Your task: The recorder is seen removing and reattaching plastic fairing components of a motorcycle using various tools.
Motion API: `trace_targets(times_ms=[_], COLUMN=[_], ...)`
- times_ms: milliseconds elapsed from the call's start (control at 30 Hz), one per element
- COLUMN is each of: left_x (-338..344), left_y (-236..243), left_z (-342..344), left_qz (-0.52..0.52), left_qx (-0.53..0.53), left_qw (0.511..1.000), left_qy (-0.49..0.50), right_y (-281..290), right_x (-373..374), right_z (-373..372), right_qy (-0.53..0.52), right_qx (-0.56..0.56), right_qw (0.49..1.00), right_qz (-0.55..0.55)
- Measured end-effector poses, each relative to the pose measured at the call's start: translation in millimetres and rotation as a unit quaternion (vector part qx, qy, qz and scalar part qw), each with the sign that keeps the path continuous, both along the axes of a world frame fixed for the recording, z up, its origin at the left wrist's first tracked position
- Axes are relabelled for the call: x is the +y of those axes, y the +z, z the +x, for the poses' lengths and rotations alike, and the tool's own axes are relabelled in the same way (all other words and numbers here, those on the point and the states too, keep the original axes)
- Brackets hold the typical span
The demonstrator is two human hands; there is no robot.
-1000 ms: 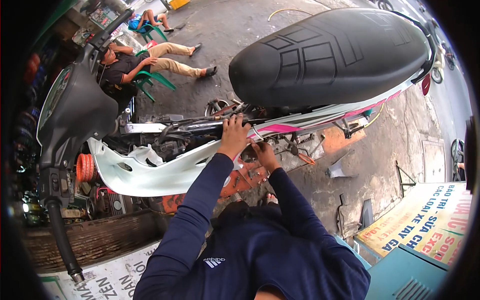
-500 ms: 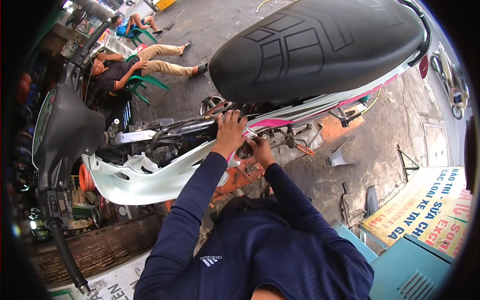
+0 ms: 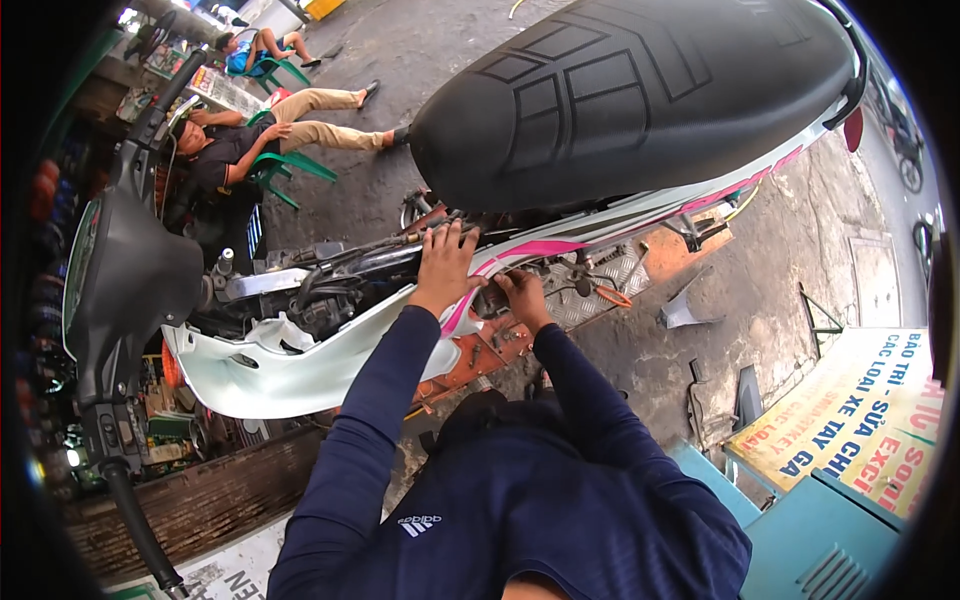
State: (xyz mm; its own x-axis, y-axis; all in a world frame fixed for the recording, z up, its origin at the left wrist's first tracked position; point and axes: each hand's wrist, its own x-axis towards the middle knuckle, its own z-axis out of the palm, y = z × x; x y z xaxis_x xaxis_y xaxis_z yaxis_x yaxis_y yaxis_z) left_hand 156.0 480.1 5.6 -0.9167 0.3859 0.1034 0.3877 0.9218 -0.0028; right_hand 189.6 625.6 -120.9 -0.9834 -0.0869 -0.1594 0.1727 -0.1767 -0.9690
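A motorbike lies across my view, with black handlebars (image 3: pixel 130 275), a dark seat (image 3: pixel 620 110) and exposed cables and frame (image 3: pixel 350 260). Its white body panel (image 3: pixel 250 375) with pink stripes runs below them. My left hand (image 3: pixel 447 265) is curled over the upper edge of that panel, beside the black frame. Just right of it, my right hand (image 3: pixel 522 295) pinches at the lower edge of the pink-striped part; whatever is between its fingertips is hidden. Small loose parts and an orange-handled tool (image 3: pixel 612 296) sit below, on the orange stand with a metal plate (image 3: pixel 575 310).
Two people (image 3: pixel 245 150) recline on green chairs beyond the motorbike. At right are a lettered signboard (image 3: pixel 820 410), a teal cabinet (image 3: pixel 820 540), loose panel pieces (image 3: pixel 685 310) and vehicles (image 3: pixel 905 170) on the road. A slatted shutter-like surface (image 3: pixel 190 500) is at lower left.
My hands have moved slightly left along the panel, and the front of the white panel appears lower. The view has shifted a little, and vehicles on the road have moved.
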Motion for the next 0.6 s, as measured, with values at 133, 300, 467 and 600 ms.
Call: trace_targets(times_ms=[133,300,467,600], left_x=[-9,18,-17,-128], left_y=[-5,-7,104,187], left_z=[1,31,163,231], left_qz=[-0.011,0.066,0.328,0.191], left_qx=[-0.005,0.091,0.169,0.448], left_qw=[1.000,0.993,0.929,0.818], left_qy=[0.013,0.042,0.027,0.307], right_y=[-14,-23,2,7], right_x=[-11,-9,-19,-17], right_z=[-6,6,19,18], right_qy=[-0.022,-0.020,-0.049,-0.010], right_qx=[0.078,0.035,0.148,0.131], right_qw=[0.993,0.990,0.962,0.972], right_qz=[0.087,0.133,0.225,0.197])
